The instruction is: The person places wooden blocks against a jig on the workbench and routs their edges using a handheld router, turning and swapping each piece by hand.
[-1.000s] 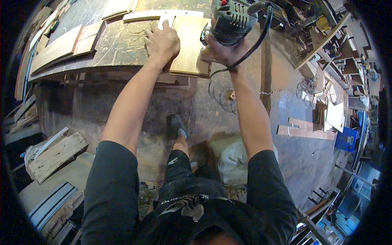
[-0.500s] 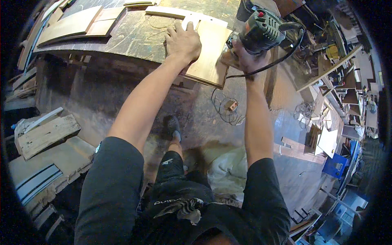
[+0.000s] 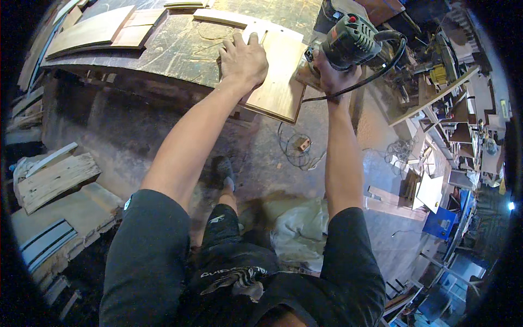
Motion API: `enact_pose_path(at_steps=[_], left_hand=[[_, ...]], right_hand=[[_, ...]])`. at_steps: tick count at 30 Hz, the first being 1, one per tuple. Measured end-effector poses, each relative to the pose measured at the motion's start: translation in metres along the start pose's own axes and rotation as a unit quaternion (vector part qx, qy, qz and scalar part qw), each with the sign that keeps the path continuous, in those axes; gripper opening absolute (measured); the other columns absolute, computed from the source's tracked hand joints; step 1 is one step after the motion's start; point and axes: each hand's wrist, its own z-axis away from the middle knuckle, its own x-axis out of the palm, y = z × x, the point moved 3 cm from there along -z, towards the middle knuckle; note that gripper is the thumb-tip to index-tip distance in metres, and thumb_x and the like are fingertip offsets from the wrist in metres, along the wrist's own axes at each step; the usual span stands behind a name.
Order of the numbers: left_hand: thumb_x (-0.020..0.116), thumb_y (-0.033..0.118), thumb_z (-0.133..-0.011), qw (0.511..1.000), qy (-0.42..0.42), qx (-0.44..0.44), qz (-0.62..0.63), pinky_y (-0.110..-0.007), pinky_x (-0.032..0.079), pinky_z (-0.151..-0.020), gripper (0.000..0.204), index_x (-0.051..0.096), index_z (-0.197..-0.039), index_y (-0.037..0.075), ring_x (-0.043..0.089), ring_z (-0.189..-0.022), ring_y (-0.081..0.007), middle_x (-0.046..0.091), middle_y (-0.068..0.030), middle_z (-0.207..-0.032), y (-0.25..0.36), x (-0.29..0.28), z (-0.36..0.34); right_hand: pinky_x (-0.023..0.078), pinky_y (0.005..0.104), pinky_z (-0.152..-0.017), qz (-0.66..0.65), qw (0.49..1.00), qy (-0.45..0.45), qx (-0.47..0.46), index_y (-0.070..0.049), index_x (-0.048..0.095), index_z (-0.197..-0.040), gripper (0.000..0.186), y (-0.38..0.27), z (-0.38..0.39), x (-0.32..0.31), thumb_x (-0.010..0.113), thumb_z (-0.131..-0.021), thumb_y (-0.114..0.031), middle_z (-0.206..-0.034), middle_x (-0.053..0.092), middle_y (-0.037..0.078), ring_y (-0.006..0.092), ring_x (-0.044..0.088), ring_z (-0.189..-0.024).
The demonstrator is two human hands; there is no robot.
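Note:
My left hand (image 3: 243, 61) lies on a pale wooden board (image 3: 281, 82), fingers spread across its upper surface. The board rests on the workbench, and its near end sticks out past the bench's front edge. A white strip with small holes (image 3: 275, 30) crosses the board's far part, just beyond my fingers. At the board's right edge, my right hand (image 3: 332, 73) is closed around the lower part of a dark green electric router (image 3: 351, 41) with a red button. The router's wooden base (image 3: 309, 75) is close to the board's edge; whether they touch I cannot tell.
More wooden panels lie on the left of the workbench (image 3: 180, 52). The router's black cable (image 3: 376, 79) loops beside my right wrist. A coiled cord with a small socket block (image 3: 303, 144) lies on the floor. Offcuts (image 3: 60, 180) are piled at left; timber and clutter stand at right.
The whole view has shifted slightly. My left hand stays spread on the board, and my right hand keeps the router by its right edge.

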Motion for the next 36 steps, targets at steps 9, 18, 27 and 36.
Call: enact_pose_path(at_steps=[9,18,27,36], left_hand=[[0.049,0.032,-0.101,0.999,-0.002,-0.005,-0.033,-0.061,0.041,-0.102,0.049,0.050,-0.145,0.009,0.049,-0.121,-0.0467,0.050,-0.0285,-0.133,-0.005,0.007,-0.001],[0.051,0.027,-0.099,1.000,-0.007,0.005,-0.015,-0.060,0.041,-0.102,0.046,0.052,-0.139,0.005,0.048,-0.122,-0.0475,0.049,-0.0288,-0.134,-0.002,0.001,0.000],[0.046,0.027,-0.099,1.000,-0.017,-0.008,0.017,-0.060,0.039,-0.104,0.044,0.055,-0.135,0.003,0.048,-0.124,-0.0474,0.049,-0.0293,-0.137,0.000,-0.005,0.000],[0.049,0.029,-0.100,1.000,-0.001,-0.008,0.005,-0.059,0.038,-0.105,0.044,0.055,-0.137,0.005,0.047,-0.125,-0.0470,0.046,-0.0298,-0.142,-0.002,0.001,-0.001]], right_hand=[[0.055,0.0323,-0.084,-0.025,0.999,-0.018,-0.008,0.000,0.067,-0.117,0.048,0.011,-0.011,0.003,0.087,-0.075,-0.010,-0.103,0.072,0.005,0.0155,0.068,-0.090],[0.057,0.0331,-0.081,-0.041,0.998,0.012,-0.036,0.002,0.069,-0.107,0.044,0.022,-0.025,0.004,0.090,-0.071,-0.015,-0.095,0.074,0.007,0.0165,0.071,-0.083],[0.056,0.0338,-0.086,-0.054,0.997,0.008,-0.060,0.002,0.067,-0.115,0.051,0.032,-0.039,0.006,0.090,-0.072,-0.013,-0.103,0.074,0.007,0.0167,0.070,-0.090],[0.051,0.0356,-0.098,-0.063,0.997,-0.029,-0.023,0.000,0.063,-0.130,0.065,0.039,-0.048,0.008,0.086,-0.070,-0.006,-0.123,0.068,0.007,0.0180,0.065,-0.110]])
